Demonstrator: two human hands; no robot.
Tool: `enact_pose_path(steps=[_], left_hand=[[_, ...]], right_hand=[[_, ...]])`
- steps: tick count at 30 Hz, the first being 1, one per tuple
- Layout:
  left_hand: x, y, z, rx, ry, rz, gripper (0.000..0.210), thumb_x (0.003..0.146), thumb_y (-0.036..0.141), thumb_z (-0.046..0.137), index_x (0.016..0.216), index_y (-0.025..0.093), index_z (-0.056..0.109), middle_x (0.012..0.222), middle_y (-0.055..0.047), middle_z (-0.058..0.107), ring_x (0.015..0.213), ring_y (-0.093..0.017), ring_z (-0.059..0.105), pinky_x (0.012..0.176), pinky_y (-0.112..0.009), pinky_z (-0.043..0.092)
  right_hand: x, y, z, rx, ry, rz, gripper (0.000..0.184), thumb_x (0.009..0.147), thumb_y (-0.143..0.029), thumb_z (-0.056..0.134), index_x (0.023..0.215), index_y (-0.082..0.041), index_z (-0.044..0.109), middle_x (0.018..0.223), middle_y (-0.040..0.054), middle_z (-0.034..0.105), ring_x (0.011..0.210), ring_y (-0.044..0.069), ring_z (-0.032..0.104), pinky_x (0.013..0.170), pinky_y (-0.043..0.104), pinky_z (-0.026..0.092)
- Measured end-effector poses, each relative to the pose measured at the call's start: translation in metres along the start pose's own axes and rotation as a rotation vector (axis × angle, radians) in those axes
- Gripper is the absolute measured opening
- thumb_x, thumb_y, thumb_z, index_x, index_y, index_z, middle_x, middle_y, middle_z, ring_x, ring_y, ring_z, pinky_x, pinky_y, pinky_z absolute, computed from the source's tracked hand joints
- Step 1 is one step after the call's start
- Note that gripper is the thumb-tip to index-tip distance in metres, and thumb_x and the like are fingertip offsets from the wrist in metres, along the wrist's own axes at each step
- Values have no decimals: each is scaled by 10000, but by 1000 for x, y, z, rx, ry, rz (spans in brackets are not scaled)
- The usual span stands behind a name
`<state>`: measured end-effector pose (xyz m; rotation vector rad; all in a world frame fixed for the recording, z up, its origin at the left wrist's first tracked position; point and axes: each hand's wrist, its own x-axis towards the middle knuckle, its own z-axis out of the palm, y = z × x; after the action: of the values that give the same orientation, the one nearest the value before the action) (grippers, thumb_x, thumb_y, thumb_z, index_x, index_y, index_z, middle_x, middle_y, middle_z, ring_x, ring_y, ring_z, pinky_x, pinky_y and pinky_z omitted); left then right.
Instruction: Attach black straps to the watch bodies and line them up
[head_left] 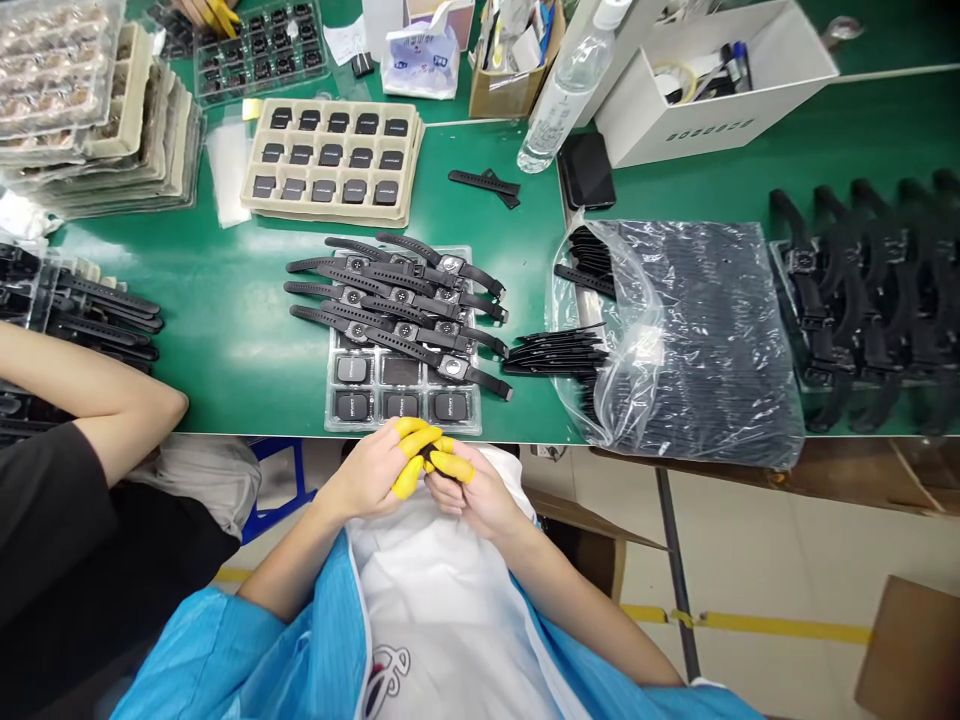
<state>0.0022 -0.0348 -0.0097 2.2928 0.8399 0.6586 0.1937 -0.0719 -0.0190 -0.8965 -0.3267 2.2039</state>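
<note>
My left hand (379,470) and my right hand (476,490) meet at the table's front edge, with yellow covers on several fingertips. Between them they pinch a small black piece (428,453), mostly hidden by the fingers. Just beyond lies a clear plastic tray (328,405). Its front cells hold square black watch bodies (450,406). Across its back part lie several smartwatches (401,297) with black straps fitted, backs up. Right of the tray, loose black watch straps (559,350) spill from a clear plastic bag (705,340) packed with more.
A beige tray (330,210) of black watch bodies stands behind. Stacked trays (142,150) rise at left, near a co-worker's arm (112,390). A water bottle (566,95), a white box (720,120) and two loose straps (484,184) lie behind. More watches (870,290) stand at right.
</note>
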Motion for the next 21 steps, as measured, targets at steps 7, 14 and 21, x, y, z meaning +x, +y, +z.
enact_pose_path(steps=[7,14,21], left_hand=[[-3,0,-4,133,-126,-13,437,1026,262,436,1425,108,520,1235,-185,660,1127,-287,629,968,-465,595],[-2,-3,1,-77,-5,-1,491,1071,273,379,1557,204,380,1354,-158,635,1264,-269,619,1064,-453,568],[-11,-7,-8,92,-125,-132,577,1052,280,465,1610,225,326,1371,-138,671,1234,-260,685,980,-390,611]], right_hand=[[0,-4,2,-92,18,52,440,829,-536,822,823,-214,523,499,-117,364,432,59,190,415,194,181],[0,1,0,-88,13,-24,403,877,-559,766,856,-222,545,494,-112,372,425,78,205,412,212,208],[-1,-11,-11,-826,113,-349,269,937,-494,743,975,-244,653,859,40,713,727,209,603,680,326,453]])
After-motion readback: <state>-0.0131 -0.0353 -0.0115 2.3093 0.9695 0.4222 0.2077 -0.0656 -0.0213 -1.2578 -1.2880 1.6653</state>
